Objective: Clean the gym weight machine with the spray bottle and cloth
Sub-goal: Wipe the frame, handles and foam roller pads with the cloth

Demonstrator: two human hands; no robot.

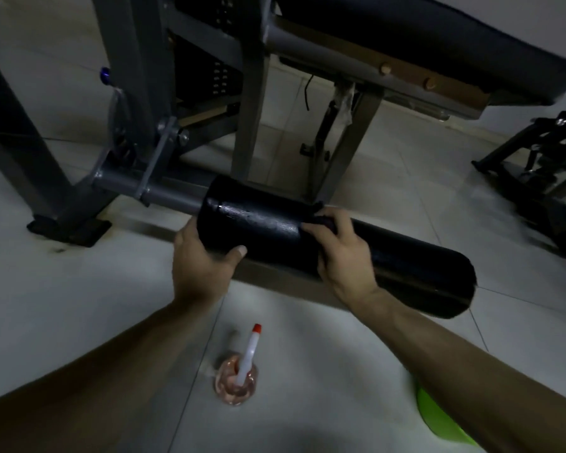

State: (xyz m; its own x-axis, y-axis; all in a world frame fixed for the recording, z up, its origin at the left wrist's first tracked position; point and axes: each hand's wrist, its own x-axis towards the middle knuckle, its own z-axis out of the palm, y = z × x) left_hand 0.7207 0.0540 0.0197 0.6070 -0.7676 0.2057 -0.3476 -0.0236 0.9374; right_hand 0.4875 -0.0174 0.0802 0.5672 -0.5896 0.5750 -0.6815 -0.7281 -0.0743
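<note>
Under both my hands lies the long black cylindrical foam roller pad of the grey steel weight machine. My left hand wraps the end of the pad nearest the grey steel bar, with the thumb laid on the near side and the fingers curled out of sight round the far side. Just right of it, my right hand is closed over a small dark cloth and presses it onto the top of the pad. The cloth is bunched under the fingers, and only a little shows past the fingertips. The stretch of pad between the two hands looks glossy. Below the hands, toward me and between my forearms, the clear plastic spray bottle stands on the pale tiled floor, well apart from either hand. It holds pinkish liquid and has a white nozzle with a red tip. Under my right forearm a bright green plastic thing peeks out; I cannot tell what it is. Beyond the right hand sits the black padded seat
</note>
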